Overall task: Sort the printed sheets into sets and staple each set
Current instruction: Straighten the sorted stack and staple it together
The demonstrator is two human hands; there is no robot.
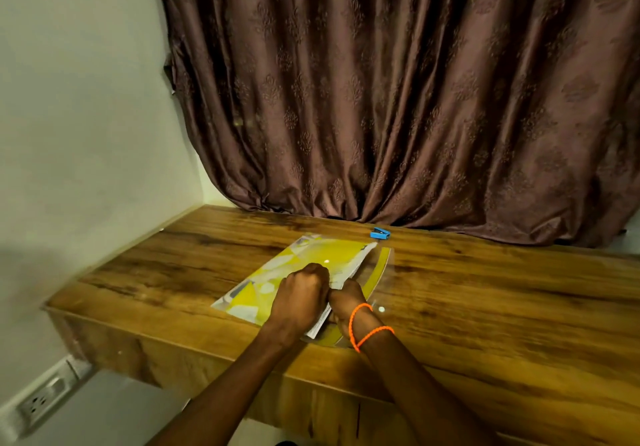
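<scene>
Low in the middle of the frame, two forearms reach up from the bottom edge to meet over the wooden desk (485,307). The left hand (303,295) is curled into a fist with its knuckles up, apparently gripping the near edge of the printed sheets (341,277) where they leave the yellow folder (294,272); the fingertips are hidden, so the exact hold cannot be told. The right hand (348,302), touching the left and wearing orange cords (363,324) at the wrist, is curled too, its fingers tucked under the edge of the stack. The stack's long axis runs diagonally, from near the wrists at lower centre up and right toward the folder's far corner. Beyond that corner, a little above and right of the hands, the blue stapler (380,234) lies on the desk, well apart from the paper and close to the foot of the brown curtain (398,99). The right hand looks nearer to it, so reaching for it would probably fall to that hand while the left steadies the sheets. A wall socket (41,400) sits at lower left.
</scene>
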